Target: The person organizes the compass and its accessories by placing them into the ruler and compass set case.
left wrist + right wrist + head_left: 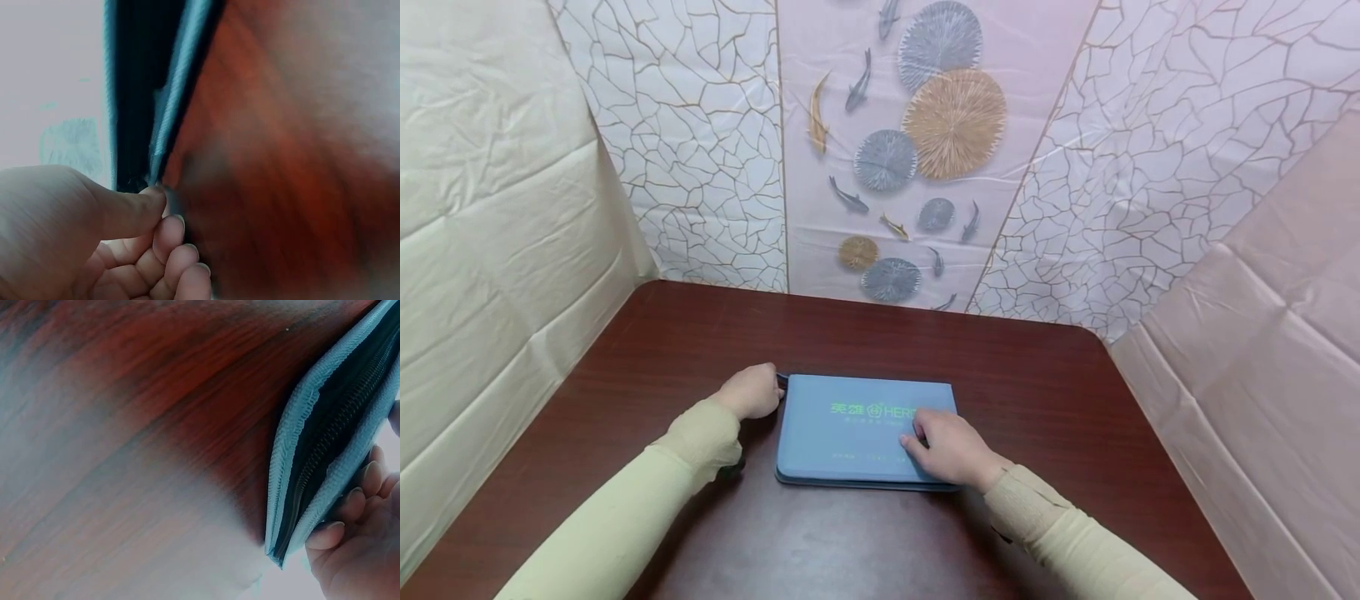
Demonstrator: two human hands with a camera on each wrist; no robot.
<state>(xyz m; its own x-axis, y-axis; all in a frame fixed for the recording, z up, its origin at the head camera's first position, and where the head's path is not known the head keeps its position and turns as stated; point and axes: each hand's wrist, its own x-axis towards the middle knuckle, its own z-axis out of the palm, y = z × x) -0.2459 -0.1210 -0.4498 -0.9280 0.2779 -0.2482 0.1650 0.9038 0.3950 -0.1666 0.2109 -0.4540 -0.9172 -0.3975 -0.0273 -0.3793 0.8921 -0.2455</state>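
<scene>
A flat blue zip case with green lettering, "HERO" among it, lies on the table. At its far left corner my left hand pinches the zipper pull; in the left wrist view, thumb and index finger meet at the end of the zip, mostly covering the pull. My right hand rests on the right part of the cover, fingers bent and fingertips on its surface. The right wrist view shows the case's edge parted, with a row of zipper teeth inside.
The dark red-brown wooden table has rounded far corners. Behind it hangs a patterned cloth with fish and round leaf shapes. Pale cloth walls stand along the left and right sides.
</scene>
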